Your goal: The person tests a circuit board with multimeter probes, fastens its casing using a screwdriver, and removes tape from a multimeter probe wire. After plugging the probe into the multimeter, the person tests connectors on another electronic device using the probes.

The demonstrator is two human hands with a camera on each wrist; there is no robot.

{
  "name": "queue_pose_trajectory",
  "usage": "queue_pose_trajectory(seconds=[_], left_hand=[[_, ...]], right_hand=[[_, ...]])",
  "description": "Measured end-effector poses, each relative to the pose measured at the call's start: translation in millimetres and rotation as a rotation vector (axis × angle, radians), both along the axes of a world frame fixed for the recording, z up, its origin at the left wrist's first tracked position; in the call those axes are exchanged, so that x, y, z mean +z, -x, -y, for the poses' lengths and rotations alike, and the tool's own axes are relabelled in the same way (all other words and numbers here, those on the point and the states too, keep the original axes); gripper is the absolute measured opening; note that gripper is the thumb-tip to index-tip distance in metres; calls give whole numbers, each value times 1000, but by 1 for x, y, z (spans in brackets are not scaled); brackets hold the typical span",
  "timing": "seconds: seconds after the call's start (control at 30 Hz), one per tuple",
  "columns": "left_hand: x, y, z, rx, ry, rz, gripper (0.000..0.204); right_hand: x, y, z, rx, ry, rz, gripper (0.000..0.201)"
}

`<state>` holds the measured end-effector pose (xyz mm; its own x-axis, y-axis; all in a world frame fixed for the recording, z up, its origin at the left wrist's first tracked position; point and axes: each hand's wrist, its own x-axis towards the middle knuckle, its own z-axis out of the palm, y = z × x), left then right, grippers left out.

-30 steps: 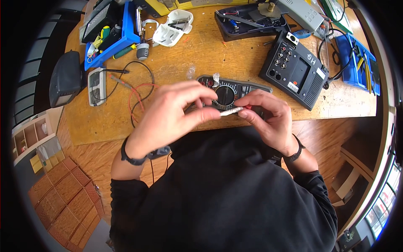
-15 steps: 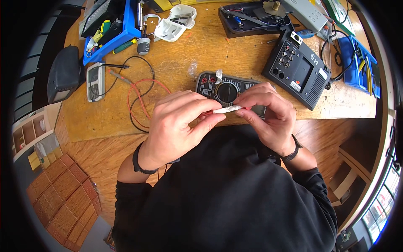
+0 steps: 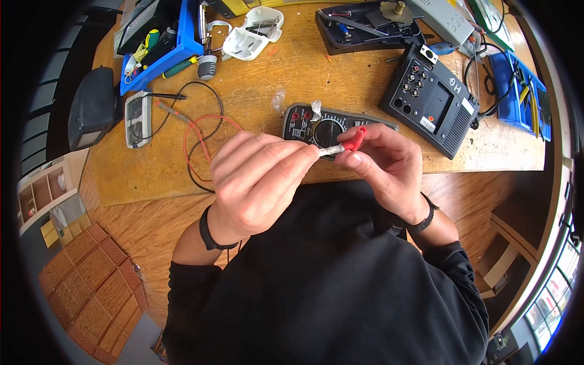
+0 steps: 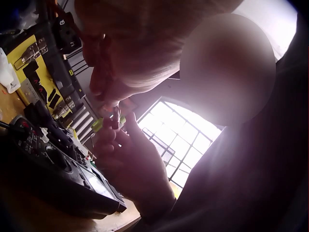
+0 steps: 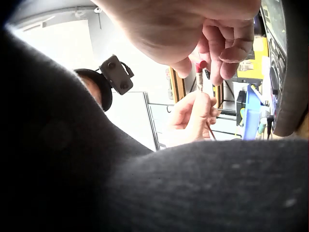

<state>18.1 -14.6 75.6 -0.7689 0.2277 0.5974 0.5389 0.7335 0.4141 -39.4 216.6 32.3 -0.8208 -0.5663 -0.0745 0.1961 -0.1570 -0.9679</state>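
In the head view the left hand [image 3: 261,181] pinches the left end of a thin whitish wrapped piece [image 3: 330,151] between thumb and fingertips. A red sleeve-like part [image 3: 354,140] sits at its other end, its tip pointing up, and the right hand [image 3: 389,167] holds it there between thumb and fingers. The right wrist view shows the red part [image 5: 200,66] and the wrapped piece [image 5: 200,82] between both hands, with a thin reddish lead [image 5: 211,130] below the left hand. Just behind the hands lies a multimeter [image 3: 298,125], partly covered by them.
Red and black leads [image 3: 196,131] loop on the wooden table [image 3: 255,85] at left, beside a small grey-white meter [image 3: 139,120]. A black device [image 3: 429,100] lies at right. Blue bins [image 3: 188,30] stand at back left and far right; a white case [image 3: 243,44] lies behind.
The left hand has turned, its back now more upward and its fingertips closed around the wrapped piece's end. The red part has tilted up and shows more above the right thumb.
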Motion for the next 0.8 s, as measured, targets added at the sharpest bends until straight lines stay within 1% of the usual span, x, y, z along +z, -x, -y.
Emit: queue_pose_trajectory(seconds=[0.13,0.17,0.2,0.27,0.33,0.4,0.43,0.47,0.5,0.53,0.6,0.63,0.7,0.8], left_hand=[[-1,0,0,-9,33,-48,29],[-2,0,0,-10,34,-48,29],[-4,0,-1,5,-3,-36,29],[-4,1,-3,19,-42,-23,29],[-1,1,-4,28,-75,58,29],[-4,1,-5,28,-98,66,29],[-5,1,-5,28,-121,74,28],[-6,1,-5,28,-121,74,28],[-7,1,-5,25,-117,42,28],[-7,1,-5,21,-114,9,27],[-7,1,-5,18,-108,-12,28],[-8,1,-4,16,-102,-31,29],[-12,3,-3,21,-99,-61,27],[-13,3,-2,22,-102,-89,24]], right_hand=[[4,3,1,32,6,30,24],[2,2,3,9,24,-49,22],[1,2,4,-14,40,-127,20],[-3,0,5,-34,86,-105,19],[-7,0,5,-51,133,-83,18],[-10,3,5,-39,117,-210,20],[-11,3,5,-38,117,-210,20],[-11,4,6,-45,80,-294,21],[-11,4,7,-52,42,-377,23],[-8,3,7,-52,42,-378,23],[2,0,10,-108,29,-154,25],[2,0,7,-109,30,-154,25],[1,3,0,-51,99,13,27],[6,1,-2,-57,159,84,27]])
